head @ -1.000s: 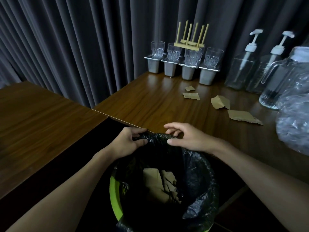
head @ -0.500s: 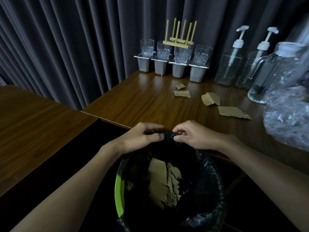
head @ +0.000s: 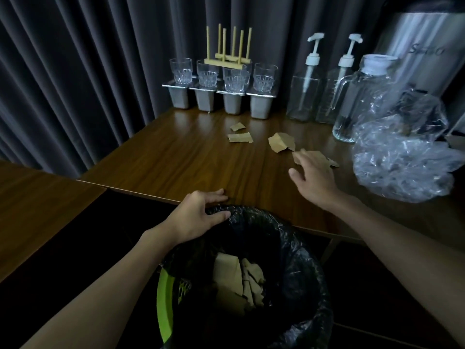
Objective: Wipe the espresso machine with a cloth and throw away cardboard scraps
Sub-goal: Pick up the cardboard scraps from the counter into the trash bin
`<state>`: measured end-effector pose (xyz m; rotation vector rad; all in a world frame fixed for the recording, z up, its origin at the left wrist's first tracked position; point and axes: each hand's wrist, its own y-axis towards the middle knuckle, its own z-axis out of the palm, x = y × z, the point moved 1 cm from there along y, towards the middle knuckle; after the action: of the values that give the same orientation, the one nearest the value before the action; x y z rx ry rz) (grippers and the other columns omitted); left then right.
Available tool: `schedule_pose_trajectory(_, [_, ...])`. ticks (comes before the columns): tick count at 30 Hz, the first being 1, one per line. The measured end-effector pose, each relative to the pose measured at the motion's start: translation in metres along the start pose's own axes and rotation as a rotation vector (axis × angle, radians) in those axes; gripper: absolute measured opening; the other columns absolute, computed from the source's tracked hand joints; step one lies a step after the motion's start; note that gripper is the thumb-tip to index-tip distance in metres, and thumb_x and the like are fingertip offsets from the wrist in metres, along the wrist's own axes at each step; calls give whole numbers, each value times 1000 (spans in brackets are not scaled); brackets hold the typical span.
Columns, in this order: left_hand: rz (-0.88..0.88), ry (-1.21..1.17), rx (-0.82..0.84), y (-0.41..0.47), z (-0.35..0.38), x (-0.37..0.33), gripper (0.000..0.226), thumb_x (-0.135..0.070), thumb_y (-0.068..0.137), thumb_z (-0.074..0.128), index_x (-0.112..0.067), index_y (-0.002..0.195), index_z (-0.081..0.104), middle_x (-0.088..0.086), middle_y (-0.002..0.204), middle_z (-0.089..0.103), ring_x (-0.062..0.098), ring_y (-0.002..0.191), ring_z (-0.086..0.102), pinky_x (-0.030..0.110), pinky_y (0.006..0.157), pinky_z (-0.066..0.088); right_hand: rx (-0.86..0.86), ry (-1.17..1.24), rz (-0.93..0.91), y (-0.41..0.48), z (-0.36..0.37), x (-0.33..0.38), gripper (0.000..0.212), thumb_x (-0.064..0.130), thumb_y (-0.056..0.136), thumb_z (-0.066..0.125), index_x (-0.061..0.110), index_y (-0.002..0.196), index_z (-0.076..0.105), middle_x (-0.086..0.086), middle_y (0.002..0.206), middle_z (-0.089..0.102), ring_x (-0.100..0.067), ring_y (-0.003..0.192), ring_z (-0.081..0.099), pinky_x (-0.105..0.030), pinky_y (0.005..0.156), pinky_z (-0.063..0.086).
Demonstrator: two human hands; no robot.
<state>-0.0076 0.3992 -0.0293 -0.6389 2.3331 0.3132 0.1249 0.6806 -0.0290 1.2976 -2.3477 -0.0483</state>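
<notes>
A green bin lined with a black bag (head: pixel 297 250) stands below the wooden table (head: pixel 191 157), with several cardboard pieces (head: pixel 239 278) inside. My left hand (head: pixel 198 217) grips the bag's rim at the table edge. My right hand (head: pixel 314 175) reaches over the table, fingers spread, their tips over a flat cardboard scrap (head: pixel 324 158). Three more scraps lie beyond: a folded one (head: pixel 280 142), a flat one (head: pixel 240 137) and a small one (head: pixel 237 126). A metal machine (head: pixel 422 56) stands at the far right, partly hidden.
At the back stand several glasses on metal cups (head: pixel 221 96) with a wooden rack (head: pixel 227 59), two pump bottles (head: pixel 305 96) and a glass jug (head: pixel 359 96). A crumpled clear plastic bag (head: pixel 402 157) lies right of my right hand. A second table (head: pixel 37 205) is at left.
My right hand let go of the bag rim and moved forward and right over the table to the nearest scrap. My left hand stayed on the rim.
</notes>
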Motion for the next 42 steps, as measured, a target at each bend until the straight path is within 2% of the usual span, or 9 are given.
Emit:
schedule_pose_trajectory(5, [17,37,-17,0,2,1,46,-33,89,71,-15,131,64,-4,153,44,6,139,41,30,115,38,157,-144,104,7,11,-15,58,50,102,24,23,154,18,0,160,21,-18,148,15,-50,118,10])
schedule_pose_trajectory(12, [29,70,-17,1,5,2,45,-33,90,70,-15,131,64,-5,153,44,7,139,42,22,112,34,-13,-132,-117,-11,12,-7,48,45,102,32,25,144,43,5,153,35,-14,145,20,-47,113,15])
schedule_pose_trajectory(18, [22,69,-20,1,7,3,45,-33,91,69,-15,132,64,-6,153,43,7,140,41,21,110,34,28,-6,-155,-14,14,-1,39,41,102,39,25,133,56,7,151,40,-11,145,21,-44,113,11])
schedule_pose_trajectory(20, [24,70,-17,2,7,3,45,-34,92,69,-15,132,63,-6,153,43,8,140,41,21,110,33,-35,-5,-179,-16,13,0,39,39,101,42,23,133,57,2,155,32,-15,147,15,-46,115,10])
schedule_pose_trajectory(23, [24,70,-15,1,7,4,45,-34,92,69,-15,132,64,-5,153,44,8,140,41,22,112,33,60,-56,-99,-14,14,0,46,46,102,35,25,141,48,-2,157,30,-18,148,15,-46,116,7])
schedule_pose_trajectory(27, [33,75,-16,0,8,4,43,-34,92,68,-16,131,64,-6,153,44,8,140,41,25,115,31,10,53,-168,-18,16,4,40,52,96,44,28,122,62,3,141,47,-16,138,36,-46,112,16])
schedule_pose_trajectory(32, [29,73,-21,-1,8,4,43,-34,92,68,-16,132,64,-7,153,43,7,140,41,26,115,31,89,19,-104,-16,14,5,61,56,92,51,30,145,37,3,147,42,-17,138,35,-45,112,17])
schedule_pose_trajectory(35, [29,71,-34,0,8,4,43,-34,92,69,-16,131,64,-7,153,44,7,139,42,22,113,30,80,94,-82,-16,12,8,68,56,87,59,29,145,36,6,135,48,-15,125,46,-46,111,24])
schedule_pose_trajectory(42, [36,52,-38,-2,8,3,44,-31,92,68,-15,132,63,-7,153,44,6,139,41,17,110,29,173,336,67,-15,8,5,75,54,74,74,24,137,45,2,128,48,-23,119,50,-49,103,42])
